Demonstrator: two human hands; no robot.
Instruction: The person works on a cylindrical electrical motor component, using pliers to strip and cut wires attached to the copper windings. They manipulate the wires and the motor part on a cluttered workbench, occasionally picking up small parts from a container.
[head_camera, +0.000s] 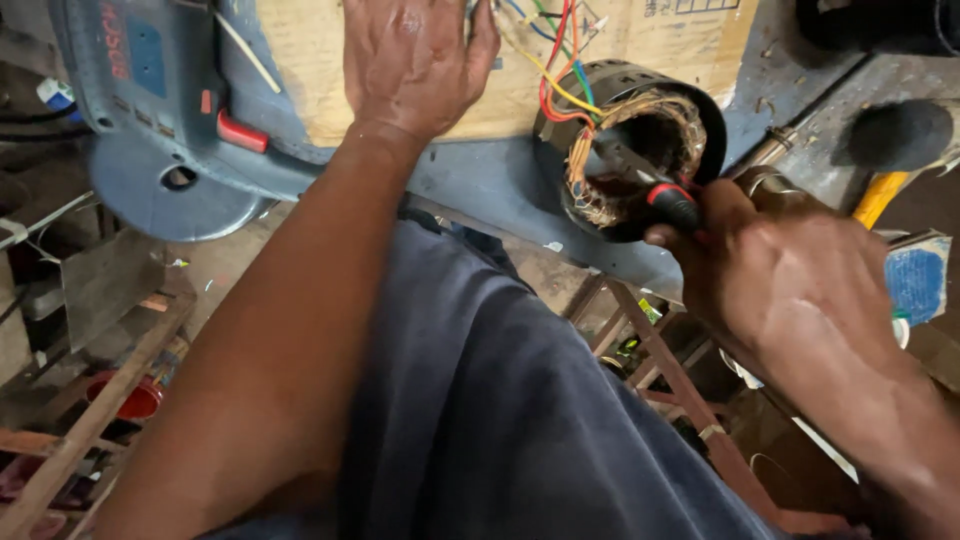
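I'm looking straight down at the blue table (480, 185). My right hand (790, 270) is wrapped around a tool with a red and black handle (672, 203), fingers (665, 238) curled tight about the grip, and its metal tip pokes into the open bore of a motor stator (630, 150). The stator lies on its side at the table's near edge, black shell outside, copper windings (580, 165) showing round the inner rim. Coloured wires (560, 70), red, yellow, blue and green, run up from it across a flat cardboard sheet (310, 60). My left hand (415, 60) lies palm down on that cardboard, fingers spread and flat, holding nothing, well apart from the stator. To its left sits a blue power tool (150, 110) with a red switch. Off to the right I see a black mallet head (895, 135) on a yellow handle. Below the table, a red bowl (135, 400) rests among wooden slats.
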